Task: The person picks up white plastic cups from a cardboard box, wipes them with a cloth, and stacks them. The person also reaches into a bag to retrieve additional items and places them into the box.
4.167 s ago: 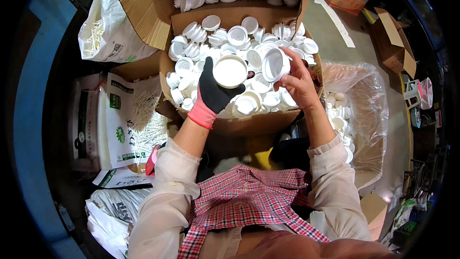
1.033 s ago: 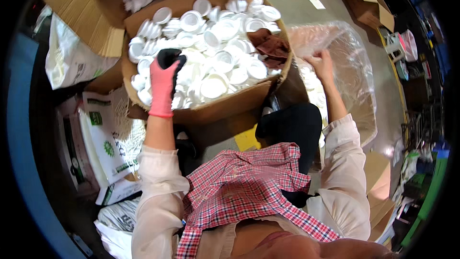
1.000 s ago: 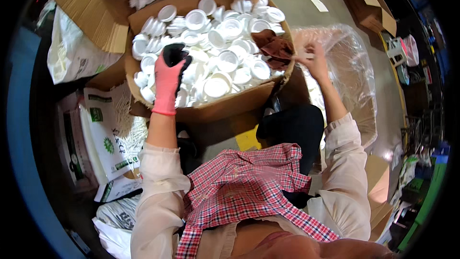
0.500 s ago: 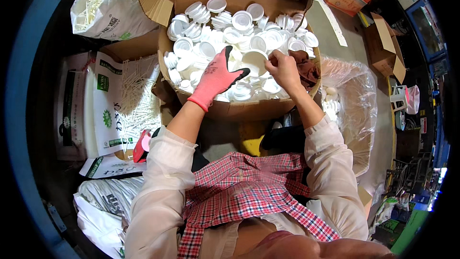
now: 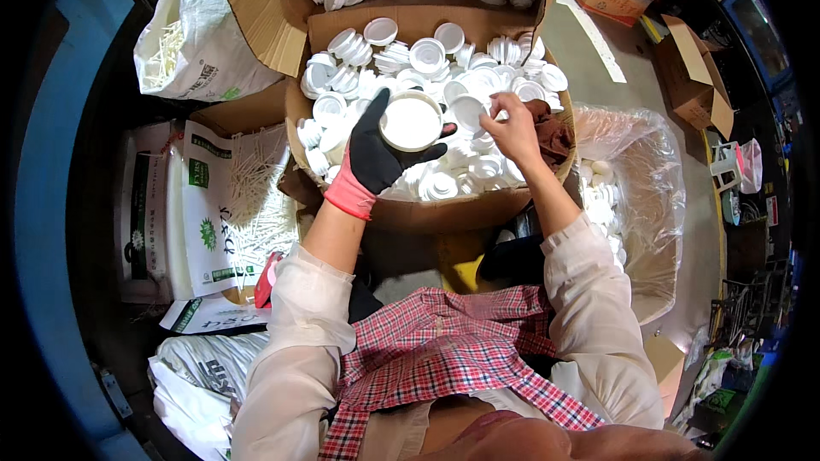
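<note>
A round white plastic lid (image 5: 411, 120) sits in the left hand (image 5: 380, 149), which wears a black glove with a pink cuff; the fingers curl around its rim over the open brown cardboard box (image 5: 444, 209) full of similar white lids. The bare right hand (image 5: 512, 126) is just beside, fingers bent down among the lids; what it grips cannot be told. A clear plastic bag (image 5: 645, 196) with more lids stands to the right.

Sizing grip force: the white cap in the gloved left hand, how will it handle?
The white cap looks like thin moulded plastic, so probably light and fairly stiff. It is round and shallow, so it may roll on edge. The left hand spans it easily.
</note>
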Available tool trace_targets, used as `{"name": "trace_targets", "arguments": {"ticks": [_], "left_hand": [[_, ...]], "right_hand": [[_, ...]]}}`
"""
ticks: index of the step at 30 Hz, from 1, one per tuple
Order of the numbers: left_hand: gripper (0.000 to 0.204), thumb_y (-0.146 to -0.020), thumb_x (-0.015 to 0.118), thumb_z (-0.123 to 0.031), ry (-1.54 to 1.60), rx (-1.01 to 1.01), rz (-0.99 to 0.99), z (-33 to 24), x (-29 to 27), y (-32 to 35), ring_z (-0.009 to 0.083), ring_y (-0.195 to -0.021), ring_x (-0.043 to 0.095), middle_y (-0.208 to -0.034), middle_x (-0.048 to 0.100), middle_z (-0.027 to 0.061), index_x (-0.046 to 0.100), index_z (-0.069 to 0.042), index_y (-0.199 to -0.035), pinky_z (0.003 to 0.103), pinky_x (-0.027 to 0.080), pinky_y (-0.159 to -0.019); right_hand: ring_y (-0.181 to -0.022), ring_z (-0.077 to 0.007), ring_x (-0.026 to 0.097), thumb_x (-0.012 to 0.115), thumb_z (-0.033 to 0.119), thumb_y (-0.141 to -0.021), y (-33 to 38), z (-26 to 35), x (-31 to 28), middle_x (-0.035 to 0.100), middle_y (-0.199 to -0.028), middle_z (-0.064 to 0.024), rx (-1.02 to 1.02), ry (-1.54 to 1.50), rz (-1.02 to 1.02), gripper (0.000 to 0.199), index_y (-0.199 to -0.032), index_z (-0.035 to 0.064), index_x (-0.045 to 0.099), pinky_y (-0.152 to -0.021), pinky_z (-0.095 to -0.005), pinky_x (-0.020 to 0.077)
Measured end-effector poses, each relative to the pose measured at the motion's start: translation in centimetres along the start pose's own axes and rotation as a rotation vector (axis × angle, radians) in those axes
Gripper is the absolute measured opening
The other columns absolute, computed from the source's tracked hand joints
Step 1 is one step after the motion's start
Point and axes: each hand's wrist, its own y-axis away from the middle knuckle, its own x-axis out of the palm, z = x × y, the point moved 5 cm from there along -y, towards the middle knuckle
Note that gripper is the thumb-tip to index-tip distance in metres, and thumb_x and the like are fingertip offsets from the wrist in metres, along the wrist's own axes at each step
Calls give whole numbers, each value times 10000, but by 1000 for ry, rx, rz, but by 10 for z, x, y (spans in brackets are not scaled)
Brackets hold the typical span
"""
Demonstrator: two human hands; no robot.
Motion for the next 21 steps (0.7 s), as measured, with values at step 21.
{"name": "trace_targets", "arguments": {"ticks": [21], "left_hand": [[679, -975, 330, -573, -754, 358, -131, 19, -28, -24, 305, -1242, 504, -1354, 502, 176, 406, -21, -1363, 469, 410, -1046]], "right_hand": [[-1275, -175, 428, 754, -21, -708, 22, 90, -45, 461, -1343, -45, -47, -953, 284, 658, -1308, 93, 510, -1017, -342, 421]]}}
